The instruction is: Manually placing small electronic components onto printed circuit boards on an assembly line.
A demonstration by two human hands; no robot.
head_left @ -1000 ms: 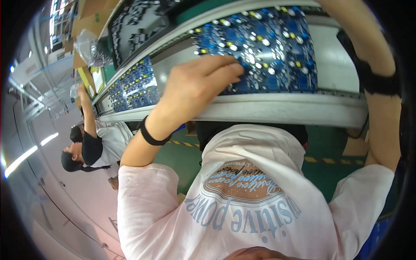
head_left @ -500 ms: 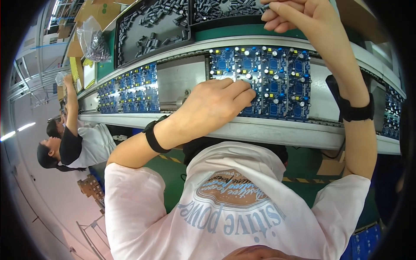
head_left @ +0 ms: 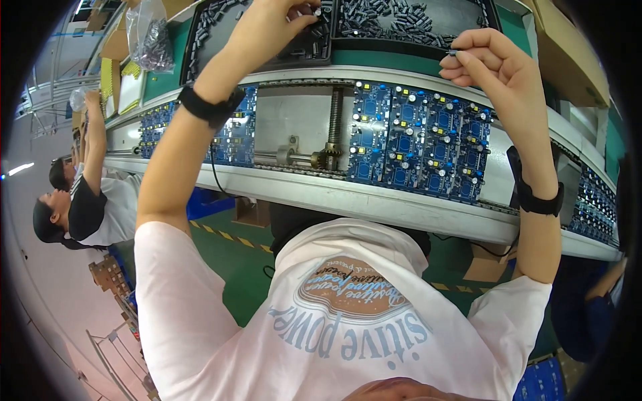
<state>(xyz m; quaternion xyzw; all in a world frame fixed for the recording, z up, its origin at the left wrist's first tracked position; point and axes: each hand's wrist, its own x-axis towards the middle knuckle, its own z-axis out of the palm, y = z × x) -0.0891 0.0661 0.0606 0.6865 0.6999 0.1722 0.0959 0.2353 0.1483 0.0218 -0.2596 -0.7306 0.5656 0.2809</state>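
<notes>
My left hand [head_left: 281,25] is over the left black tray [head_left: 314,61], thumb and fingers pinched round a small capacitor [head_left: 317,12] whose silvery end shows. Just in front of the right black tray [head_left: 394,45] is my right hand [head_left: 491,63], holding a small dark cylindrical capacitor [head_left: 453,53] between thumb and fingertips. Loose black capacitors [head_left: 401,20] lie heaped in the right tray. Below both hands, a panel of blue circuit boards [head_left: 418,144] rests on the conveyor rails, dotted with white, yellow and blue parts.
Another blue board panel [head_left: 239,137] sits to the left, partly behind my left forearm. Between the panels a screw shaft with a gear [head_left: 329,158] shows. A clear bag of parts [head_left: 150,40] stands far left, a cardboard box [head_left: 575,50] at right. A co-worker [head_left: 87,207] works at left.
My left hand has left the boards and gone up to the left tray, where it pinches a capacitor. My right hand has come down closer to the boards, with a capacitor in its fingertips.
</notes>
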